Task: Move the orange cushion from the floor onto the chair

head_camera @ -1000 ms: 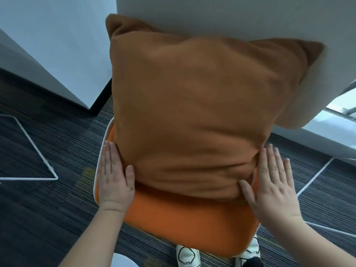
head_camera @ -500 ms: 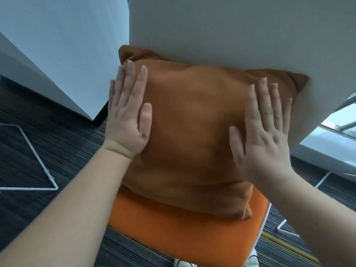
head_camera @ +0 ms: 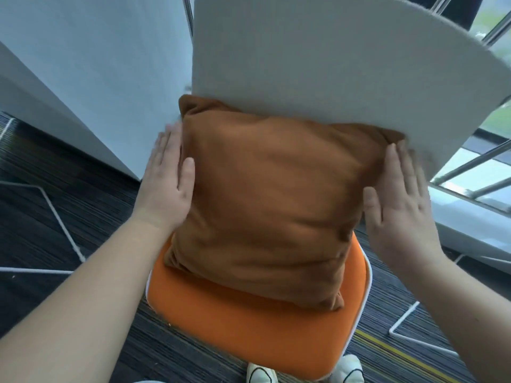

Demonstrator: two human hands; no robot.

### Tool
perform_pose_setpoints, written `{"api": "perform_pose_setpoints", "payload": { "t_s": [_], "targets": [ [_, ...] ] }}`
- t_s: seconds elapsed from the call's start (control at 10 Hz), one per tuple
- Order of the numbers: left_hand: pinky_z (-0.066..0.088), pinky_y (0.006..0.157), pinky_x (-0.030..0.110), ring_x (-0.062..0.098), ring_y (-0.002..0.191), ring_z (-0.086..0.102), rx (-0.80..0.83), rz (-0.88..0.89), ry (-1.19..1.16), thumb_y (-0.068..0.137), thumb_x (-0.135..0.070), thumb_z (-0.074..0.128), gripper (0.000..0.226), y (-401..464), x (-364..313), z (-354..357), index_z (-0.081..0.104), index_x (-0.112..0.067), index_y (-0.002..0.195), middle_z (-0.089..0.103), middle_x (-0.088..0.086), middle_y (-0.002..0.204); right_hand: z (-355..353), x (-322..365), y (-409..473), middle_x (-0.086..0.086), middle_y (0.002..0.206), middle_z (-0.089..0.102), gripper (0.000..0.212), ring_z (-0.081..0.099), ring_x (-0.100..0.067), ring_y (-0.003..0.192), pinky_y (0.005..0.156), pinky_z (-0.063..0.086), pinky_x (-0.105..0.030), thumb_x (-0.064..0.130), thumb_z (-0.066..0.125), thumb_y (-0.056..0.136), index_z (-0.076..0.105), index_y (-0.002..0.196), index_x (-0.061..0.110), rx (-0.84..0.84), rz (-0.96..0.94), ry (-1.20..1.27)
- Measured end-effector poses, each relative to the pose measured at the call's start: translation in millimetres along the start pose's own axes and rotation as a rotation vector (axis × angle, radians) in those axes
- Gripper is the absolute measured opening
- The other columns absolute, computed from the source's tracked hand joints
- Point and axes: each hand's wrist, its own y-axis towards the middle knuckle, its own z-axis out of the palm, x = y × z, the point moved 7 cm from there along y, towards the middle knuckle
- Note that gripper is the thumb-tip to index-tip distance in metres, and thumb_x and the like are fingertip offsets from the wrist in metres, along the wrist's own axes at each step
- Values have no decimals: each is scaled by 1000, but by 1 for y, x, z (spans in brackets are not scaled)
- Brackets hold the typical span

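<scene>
The orange-brown cushion [head_camera: 271, 200] stands on the chair's bright orange seat [head_camera: 249, 327] and leans against the pale grey backrest [head_camera: 318, 59], which hides its top edge. My left hand [head_camera: 167, 183] lies flat against the cushion's left side, fingers straight and together, thumb on the front face. My right hand [head_camera: 398, 200] is flat against the cushion's right side in the same way. Neither hand grips the fabric.
Dark striped carpet [head_camera: 55, 217] surrounds the chair. A white wire frame [head_camera: 63, 230] lies on the floor to the left and another [head_camera: 406, 324] to the right. A pale wall [head_camera: 91, 64] rises at left, a window with metal rails [head_camera: 470, 167] at right. My shoes [head_camera: 345, 371] show below the seat.
Both hands slid from the cushion's front face outward to its left and right sides. The view tilted up, showing more of the backrest. The cushion sits straighter on the seat.
</scene>
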Motion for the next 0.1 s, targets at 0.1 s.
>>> {"api": "perform_pose_setpoints", "payload": {
  "t_s": [0.1],
  "targets": [
    [24,109,15,14,146,29,15,-272,-322,103,-27,37,52,-34,-14,-40,26,-18,153,32,3,160,-42,15,-15,-1,155,36,58,30,-15,143,117,23,-33,27,45,94,28,150,23,122,63,340]
  ]
}}
